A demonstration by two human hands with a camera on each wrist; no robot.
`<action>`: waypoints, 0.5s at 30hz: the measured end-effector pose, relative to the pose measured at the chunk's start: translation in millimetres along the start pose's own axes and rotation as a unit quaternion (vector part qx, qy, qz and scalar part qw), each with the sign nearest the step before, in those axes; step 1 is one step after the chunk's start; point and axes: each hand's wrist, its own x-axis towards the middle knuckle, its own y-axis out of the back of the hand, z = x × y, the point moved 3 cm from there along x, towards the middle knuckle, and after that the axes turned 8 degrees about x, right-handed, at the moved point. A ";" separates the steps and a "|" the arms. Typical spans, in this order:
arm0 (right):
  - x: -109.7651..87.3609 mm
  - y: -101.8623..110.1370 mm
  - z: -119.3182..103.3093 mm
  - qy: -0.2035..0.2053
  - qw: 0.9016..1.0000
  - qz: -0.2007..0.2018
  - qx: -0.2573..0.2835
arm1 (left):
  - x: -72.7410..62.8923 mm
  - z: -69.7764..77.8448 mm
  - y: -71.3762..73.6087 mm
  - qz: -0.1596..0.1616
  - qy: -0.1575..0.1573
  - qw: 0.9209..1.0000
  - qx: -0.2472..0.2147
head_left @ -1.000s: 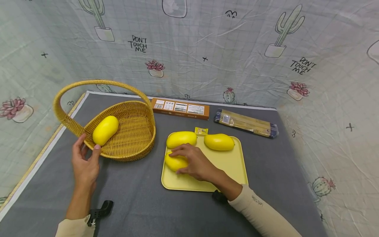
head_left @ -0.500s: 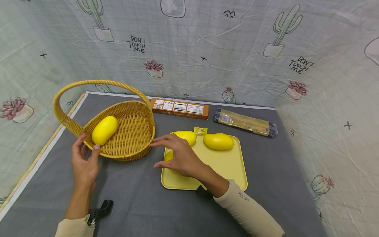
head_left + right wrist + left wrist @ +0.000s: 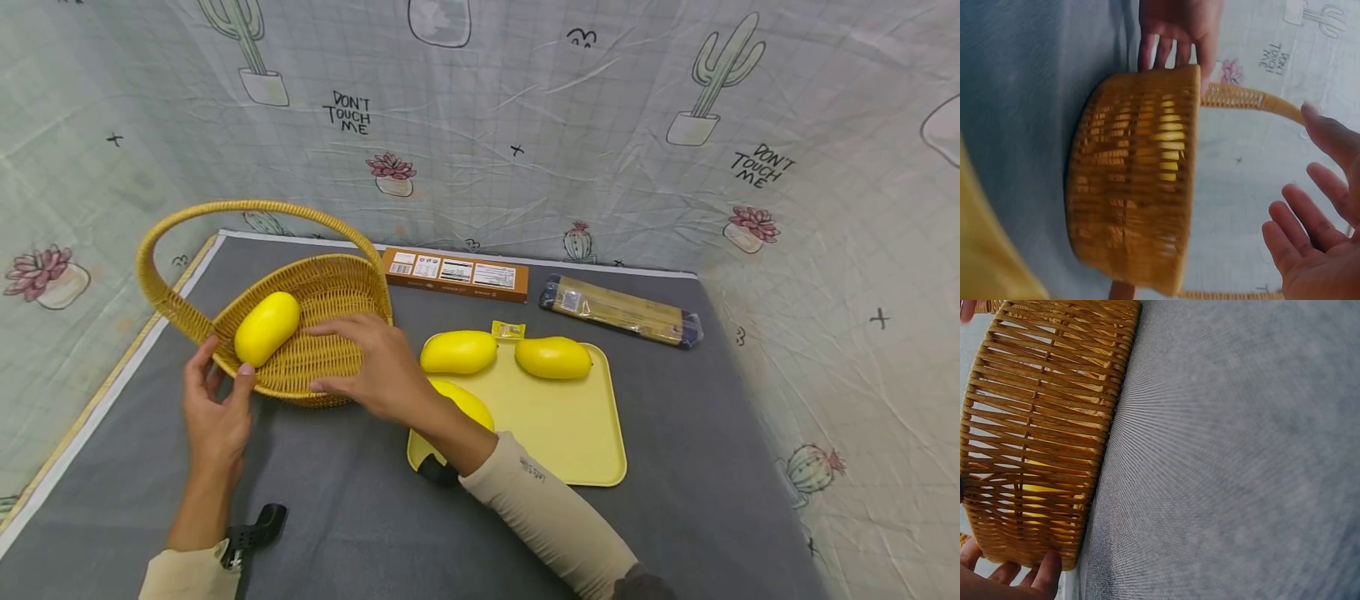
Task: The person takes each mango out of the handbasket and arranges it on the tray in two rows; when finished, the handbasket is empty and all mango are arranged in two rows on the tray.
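Note:
In the head view my left hand touches the near-left end of a wicker basket, its thumb at the rim close to a yellow mango lying inside. The left wrist view has those fingertips against the woven outer wall. My right hand hovers over the basket's right side, fingers and thumb spread apart with nothing between them. Behind that wrist, a mango lies on the yellow tray, partly covered by the forearm. Two more mangoes sit along the tray's far side, one left and one right.
The basket's tall handle arches above it. A small yellow packet lies at the tray's far edge. Farther back are a brown box and a plastic-wrapped bundle. A printed cloth hangs behind the grey tabletop.
My right hand has let go of the near-left mango, leaving it on the tray, and has moved left over the basket. The left hand and basket have stayed in place.

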 end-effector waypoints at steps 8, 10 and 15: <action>25.0 -27.1 5.1 -0.018 1.000 0.004 -0.007 | 0.6 -1.2 -0.1 -0.005 0.003 1.000 0.010; 31.2 -32.2 8.7 -0.031 0.999 0.007 -0.017 | 0.7 -1.5 -0.2 -0.007 0.002 1.000 0.009; 48.5 -46.6 18.7 -0.049 0.999 0.004 -0.015 | 1.1 -1.1 0.5 -0.004 0.004 1.000 0.001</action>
